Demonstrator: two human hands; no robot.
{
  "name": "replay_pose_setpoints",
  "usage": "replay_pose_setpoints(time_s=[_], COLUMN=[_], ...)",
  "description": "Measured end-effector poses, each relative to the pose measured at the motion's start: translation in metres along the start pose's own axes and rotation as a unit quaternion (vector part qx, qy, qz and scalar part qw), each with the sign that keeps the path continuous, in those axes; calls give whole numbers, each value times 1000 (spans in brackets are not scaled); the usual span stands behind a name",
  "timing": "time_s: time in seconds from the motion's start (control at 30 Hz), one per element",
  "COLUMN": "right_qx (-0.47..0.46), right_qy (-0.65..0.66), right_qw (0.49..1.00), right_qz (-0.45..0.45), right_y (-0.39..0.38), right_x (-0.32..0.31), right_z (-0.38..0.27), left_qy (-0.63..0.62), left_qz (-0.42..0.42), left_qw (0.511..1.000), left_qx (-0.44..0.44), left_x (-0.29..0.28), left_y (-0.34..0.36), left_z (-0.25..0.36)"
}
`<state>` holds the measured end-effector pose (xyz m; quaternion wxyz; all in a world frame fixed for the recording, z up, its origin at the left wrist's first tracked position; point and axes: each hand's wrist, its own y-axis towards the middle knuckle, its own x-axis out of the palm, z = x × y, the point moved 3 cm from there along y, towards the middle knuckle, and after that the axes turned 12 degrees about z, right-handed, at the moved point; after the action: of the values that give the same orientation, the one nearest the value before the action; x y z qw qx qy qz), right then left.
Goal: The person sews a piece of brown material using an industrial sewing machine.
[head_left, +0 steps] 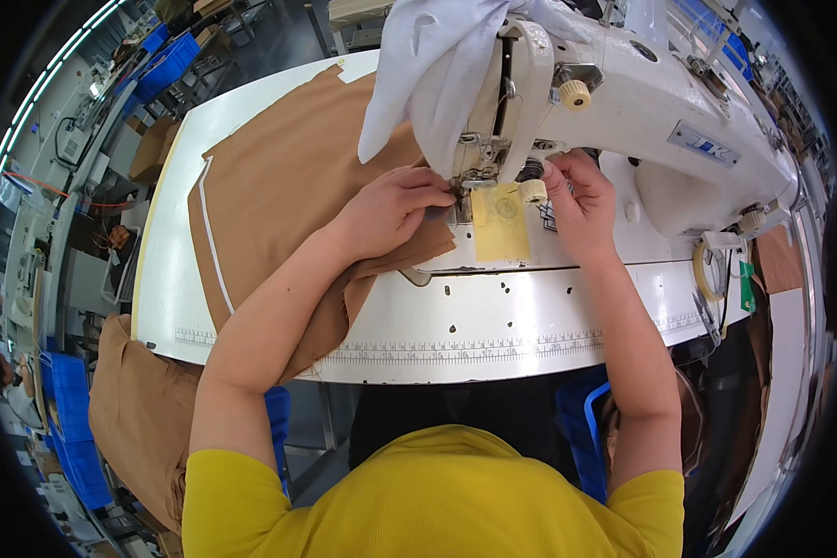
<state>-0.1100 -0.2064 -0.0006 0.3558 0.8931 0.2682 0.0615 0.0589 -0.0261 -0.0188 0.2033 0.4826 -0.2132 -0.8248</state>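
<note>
A white sewing machine [623, 84] stands on the table, its presser foot and needle area [465, 200] at the middle. A large piece of brown fabric [288, 158] is spread to the left of the needle, its near part folded and hanging over the table's front edge. My left hand [391, 209] is on the fabric right by the presser foot, fingers and thumb pinched together at its edge. On the other side, my right hand [581, 200] is curled beside the cream tension knob [533, 192], thumb against fingers. Whatever it pinches is too small to make out.
White cloth [437, 65] drapes over the machine head. A yellow paper [500, 223] lies right of the needle. Tape rolls [711, 270] and thread snips [707, 316] sit at the table's right end. More brown fabric [144, 418] hangs at lower left; blue bins [70, 409] stand farther left.
</note>
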Motion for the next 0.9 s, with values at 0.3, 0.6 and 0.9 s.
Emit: replay_pose_setpoints(time_s=[0.3,0.6,0.9], right_qx=[139,112,-47], right_qy=[88,11,-66], right_qw=[985,990,996], right_qz=[49,82,-25], right_y=[0,-8,-11], right_x=[0,-3,-3], right_z=[-4,-2,-1], left_qy=[12,7,-69], left_qz=[7,18,54], left_qw=[1000,1000,992], left_qx=[9,12,-87], left_x=[1,2,-11], left_y=[0,-3,0], left_z=[1,3,2])
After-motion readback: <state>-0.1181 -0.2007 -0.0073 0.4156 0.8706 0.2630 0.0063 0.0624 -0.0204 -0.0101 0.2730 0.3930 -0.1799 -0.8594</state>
